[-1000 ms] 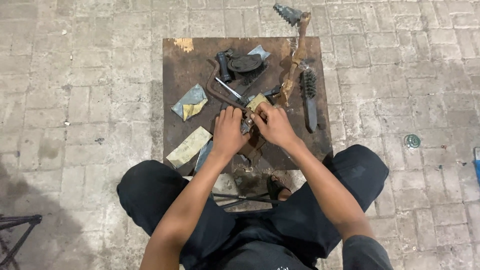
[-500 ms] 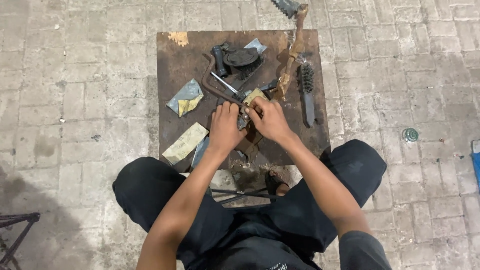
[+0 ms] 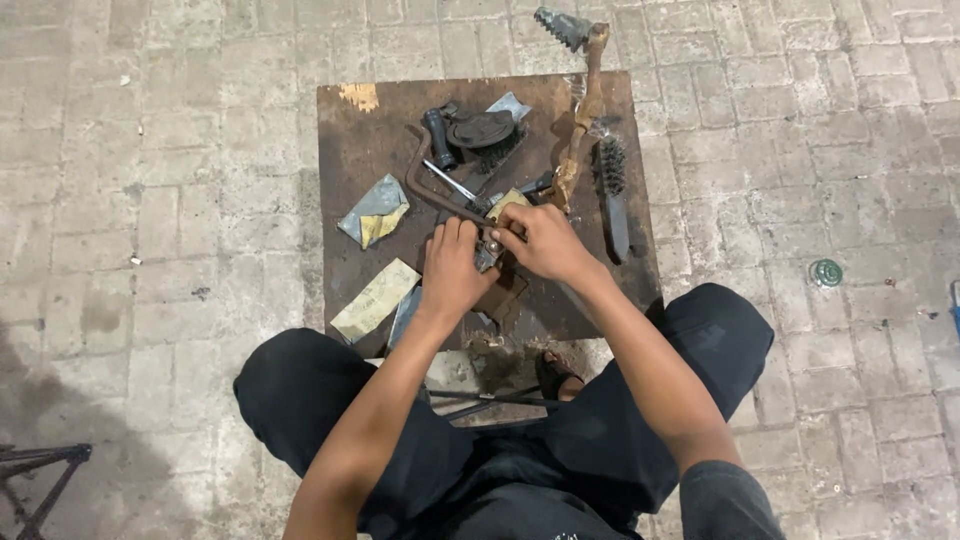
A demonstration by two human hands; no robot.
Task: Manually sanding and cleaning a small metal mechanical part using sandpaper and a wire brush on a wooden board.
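My left hand (image 3: 455,268): fingers curled shut on a small dark metal part (image 3: 488,252), gripping it from the left, low over the worktop (image 3: 345,150).
My right hand (image 3: 540,240): fingers bent and closed on the same part from the right; fingertips of both hands almost meet over it.
Small dark metal part: near the middle of the rusty brown worktop, mostly hidden between my hands, so I cannot tell its exact shape.
Bent rod (image 3: 425,190): runs from the part up and left to a black grip.
Wire brush (image 3: 612,190): lies just right of my right hand, bristles at the far end.
Rusty lever (image 3: 580,130): long, slanting past the far edge, toothed grey pedal at its tip.
Sandpaper pieces (image 3: 375,300): one yellowish sheet near the left front edge, a folded grey one (image 3: 375,210) farther back.
My legs: black trousers, knees spread either side of the worktop.
Floor: grey paving bricks.
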